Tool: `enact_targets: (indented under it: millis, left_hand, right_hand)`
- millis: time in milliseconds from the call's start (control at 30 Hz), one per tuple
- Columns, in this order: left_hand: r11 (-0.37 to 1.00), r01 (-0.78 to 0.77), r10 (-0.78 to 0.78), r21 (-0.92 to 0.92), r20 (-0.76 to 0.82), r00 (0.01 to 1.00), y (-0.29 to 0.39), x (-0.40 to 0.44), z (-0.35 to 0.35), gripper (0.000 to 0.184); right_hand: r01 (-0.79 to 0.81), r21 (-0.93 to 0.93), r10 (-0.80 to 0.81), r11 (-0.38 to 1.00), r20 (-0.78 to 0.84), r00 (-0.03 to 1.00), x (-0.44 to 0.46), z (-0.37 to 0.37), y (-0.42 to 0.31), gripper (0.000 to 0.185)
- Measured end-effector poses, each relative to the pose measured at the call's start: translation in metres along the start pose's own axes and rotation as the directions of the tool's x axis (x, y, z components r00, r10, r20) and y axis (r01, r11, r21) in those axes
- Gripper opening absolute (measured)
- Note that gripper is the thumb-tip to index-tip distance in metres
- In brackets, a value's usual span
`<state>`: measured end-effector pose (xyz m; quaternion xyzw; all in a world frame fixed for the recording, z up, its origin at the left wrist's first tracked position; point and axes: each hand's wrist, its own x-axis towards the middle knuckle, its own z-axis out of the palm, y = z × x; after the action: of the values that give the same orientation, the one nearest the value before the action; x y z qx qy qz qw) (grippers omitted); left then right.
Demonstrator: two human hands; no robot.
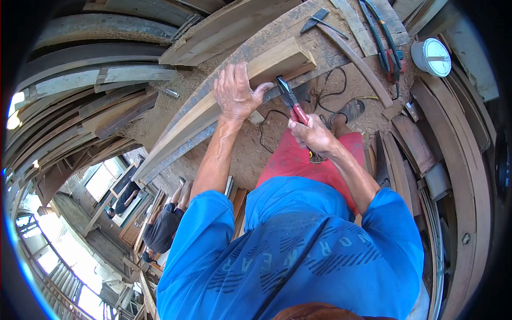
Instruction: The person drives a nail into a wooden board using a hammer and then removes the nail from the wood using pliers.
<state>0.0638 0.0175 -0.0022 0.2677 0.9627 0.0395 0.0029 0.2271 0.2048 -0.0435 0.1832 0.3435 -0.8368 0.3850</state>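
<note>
A long wooden beam (pixel 281 63) lies along the edge of the workbench (pixel 250 47). My left hand (pixel 234 92) rests on top of it with the fingers spread flat and the thumb stretched out toward its edge. In my right hand (pixel 312 132) is a pair of pliers (pixel 292 100) with red handles and dark metal jaws. The jaws reach the near side of the beam, close to my left thumb. Whether they grip anything there is too small to tell.
On the bench lie a bevel square (pixel 313 21) and a curved wooden strip (pixel 356 65). A red power tool (pixel 394 63) and a white bucket (pixel 431 57) stand right. Black cord (pixel 320 98) trails on the dusty floor. Stacked planks flank both sides; people (pixel 162 226) work at left.
</note>
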Motion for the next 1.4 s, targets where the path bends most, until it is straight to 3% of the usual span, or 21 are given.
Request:
enact_targets:
  millis: [67,100,133,233,267,300,367,433,467,567,600,633,700,800,900,967,1033,1100,1200,1300,1400]
  left_hand:
    - [1.0,0.004,-0.004,-0.006,0.002,1.0,0.002,-0.006,0.001,0.079]
    - [1.0,0.01,-0.01,-0.014,0.001,1.0,0.0,-0.004,0.002,0.079]
    - [1.0,0.014,-0.014,-0.021,0.005,1.0,0.0,-0.005,0.001,0.079]
    - [1.0,0.009,-0.009,-0.006,0.022,1.0,-0.001,-0.002,0.0,0.08]
    - [1.0,0.005,-0.005,-0.012,0.023,1.0,0.001,-0.003,0.001,0.08]
    - [1.0,0.005,-0.005,-0.01,0.016,1.0,0.001,-0.002,0.0,0.08]
    - [1.0,-0.006,0.006,-0.005,0.005,1.0,0.0,0.0,-0.001,0.08]
    - [1.0,-0.009,0.009,0.002,-0.012,1.0,0.001,-0.002,-0.002,0.08]
    - [1.0,-0.003,0.003,0.005,-0.001,1.0,0.0,-0.001,-0.004,0.083]
    - [1.0,-0.015,0.015,-0.007,0.026,1.0,0.002,0.001,-0.003,0.088]
    - [1.0,-0.016,0.016,-0.011,0.025,1.0,0.002,-0.001,-0.003,0.088]
    - [1.0,-0.02,0.021,-0.008,0.015,1.0,-0.001,0.002,-0.003,0.088]
    - [0.999,-0.035,0.035,0.006,-0.02,0.999,-0.003,0.003,-0.001,0.088]
    - [1.0,-0.011,0.011,0.023,0.021,1.0,0.0,0.002,-0.005,0.088]
    - [1.0,0.004,-0.005,0.01,0.064,0.998,-0.004,0.007,-0.005,0.088]
    - [1.0,0.006,-0.005,-0.005,0.055,0.998,-0.004,0.009,-0.005,0.085]
    - [1.0,0.006,-0.006,-0.019,0.024,1.0,0.001,0.007,-0.007,0.081]
    - [0.999,0.018,-0.017,-0.031,0.039,0.999,0.001,0.005,-0.004,0.081]
    - [0.998,0.03,-0.027,-0.047,0.069,0.997,-0.006,0.011,-0.004,0.082]
    - [0.996,0.062,-0.054,-0.06,0.126,0.991,-0.007,0.016,-0.005,0.083]
    - [0.995,0.078,-0.069,-0.057,0.148,0.987,-0.009,0.019,-0.007,0.082]
  right_hand:
    - [-0.065,0.452,-0.007,0.89,0.154,0.988,-0.003,0.014,0.009,0.015]
    - [-0.118,0.637,-0.04,0.761,0.228,0.973,-0.002,0.025,0.009,0.015]
    - [-0.229,0.822,-0.068,0.522,0.308,0.949,-0.001,0.038,0.008,0.014]
    - [-0.253,0.82,-0.042,0.514,0.318,0.947,-0.001,0.034,0.002,0.014]
    - [-0.202,0.638,0.01,0.743,0.291,0.957,0.0,0.014,0.005,0.018]
    - [-0.113,0.282,0.073,0.953,0.149,0.986,0.0,-0.006,0.004,0.023]
    - [-0.097,0.119,0.092,0.988,0.048,0.995,-0.007,-0.006,-0.01,0.026]
    - [-0.144,0.67,-0.052,0.728,0.263,0.963,-0.001,0.025,0.007,0.025]
    - [-0.239,0.803,-0.094,0.546,0.342,0.935,0.002,0.034,0.008,0.025]
    - [-0.17,0.625,0.02,0.762,0.238,0.971,0.0,0.018,0.004,0.023]
    - [-0.043,0.21,0.036,0.977,0.034,0.999,-0.001,0.003,0.001,0.02]
    - [0.026,-0.019,-0.026,0.999,-0.005,1.0,0.0,-0.008,-0.003,0.02]
    - [-0.025,0.05,0.028,0.998,-0.048,0.998,0.0,0.006,0.004,0.024]
    - [0.189,-0.267,-0.228,0.945,-0.122,0.966,0.006,0.004,0.018,0.022]
    - [0.149,-0.292,-0.195,0.945,-0.136,0.971,-0.027,-0.013,-0.01,0.029]
    - [0.21,-0.195,-0.24,0.958,-0.151,0.959,-0.056,-0.026,-0.025,0.038]
    - [0.17,-0.264,-0.253,0.95,-0.325,0.911,-0.07,-0.03,-0.039,0.039]
    - [0.116,-0.835,-0.59,0.537,-0.274,0.759,-0.057,-0.053,-0.045,0.041]
    - [0.061,-0.984,-0.868,0.166,-0.117,0.483,-0.017,-0.077,-0.06,0.045]
    - [-0.081,-0.997,-0.887,0.018,-0.053,0.458,0.012,-0.077,-0.087,0.059]
    - [-0.23,-0.97,-0.818,-0.082,-0.067,0.571,0.038,-0.082,-0.092,0.07]
